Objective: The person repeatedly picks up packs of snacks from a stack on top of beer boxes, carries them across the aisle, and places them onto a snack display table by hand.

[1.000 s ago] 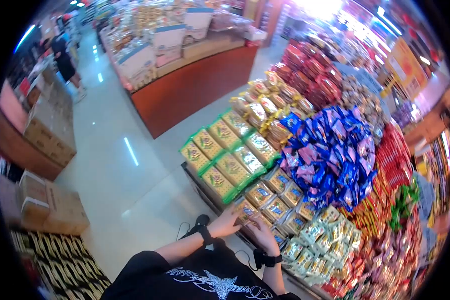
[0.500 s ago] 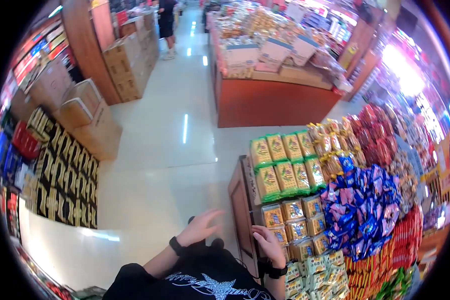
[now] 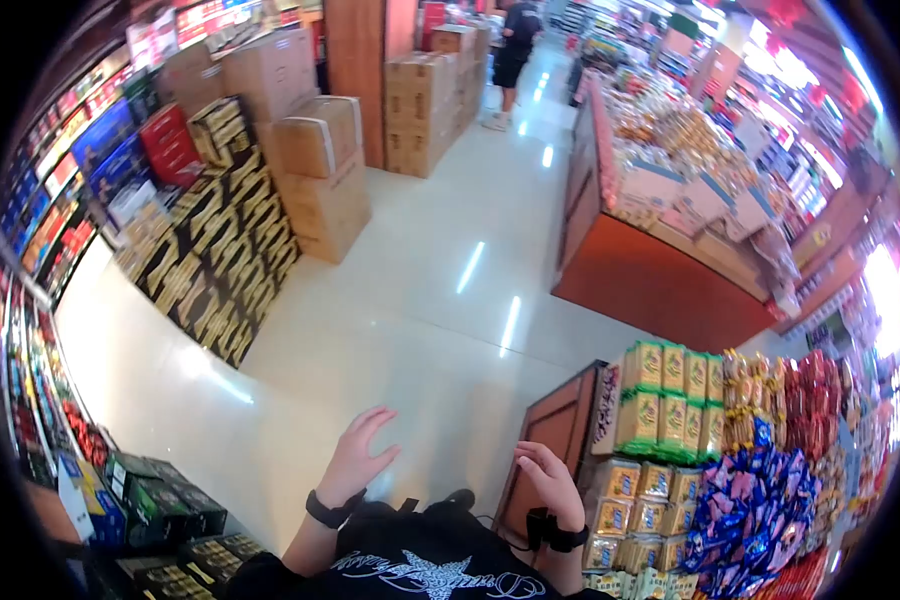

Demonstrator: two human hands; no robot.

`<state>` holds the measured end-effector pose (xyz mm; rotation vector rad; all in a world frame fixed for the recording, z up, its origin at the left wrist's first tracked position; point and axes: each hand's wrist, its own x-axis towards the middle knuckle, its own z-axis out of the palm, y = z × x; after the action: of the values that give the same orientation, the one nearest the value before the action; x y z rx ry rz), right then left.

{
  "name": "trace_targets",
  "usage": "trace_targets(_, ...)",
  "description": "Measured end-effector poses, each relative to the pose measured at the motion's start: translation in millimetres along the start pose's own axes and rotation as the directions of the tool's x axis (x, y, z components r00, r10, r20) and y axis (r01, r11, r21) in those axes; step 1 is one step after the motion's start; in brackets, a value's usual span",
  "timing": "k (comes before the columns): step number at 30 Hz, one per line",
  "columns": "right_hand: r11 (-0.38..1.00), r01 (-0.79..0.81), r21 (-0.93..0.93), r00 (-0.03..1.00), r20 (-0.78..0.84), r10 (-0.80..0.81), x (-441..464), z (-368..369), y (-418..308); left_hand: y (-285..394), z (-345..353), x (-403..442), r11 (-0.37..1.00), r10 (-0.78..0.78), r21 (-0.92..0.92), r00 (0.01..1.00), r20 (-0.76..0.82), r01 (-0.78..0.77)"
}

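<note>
The head camera looks forward and down, hands [image 3: 355,460] near; edges seem warped.

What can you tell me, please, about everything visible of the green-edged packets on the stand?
The green-edged packets stand close together in two rows at a corner of the wooden stand. Their yellowish wrapping looks like shiny plastic, printed with a mark too small to read. Smaller gold packets sit next to them; the left hand and right hand touch none.

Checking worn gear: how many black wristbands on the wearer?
2: a black wristband on the wrist of the left hand, another on that of the right hand.
</note>
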<state>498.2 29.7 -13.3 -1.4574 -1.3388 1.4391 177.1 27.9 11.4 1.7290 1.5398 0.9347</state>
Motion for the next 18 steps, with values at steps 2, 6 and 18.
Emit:
trace_targets(2, 1.000, 0.009, -0.022, 0.999, 0.044, -0.008, 12, 26, -7, -15, -31, -16, 0.999, -0.021, 0.028, 0.997, -0.077, 0.023)
trace_targets(6, 0.999, 0.034, -0.032, 0.995, 0.094, -0.031, 29, 80, -25, -46, -91, -51, 0.997, -0.067, 0.038, 0.985, -0.159, 0.073)
trace_targets(18, 0.985, 0.139, -0.103, 0.955, 0.278, -0.106, 57, 235, -77, -122, -221, -166, 0.948, -0.251, 0.066, 0.861, -0.443, 0.310)
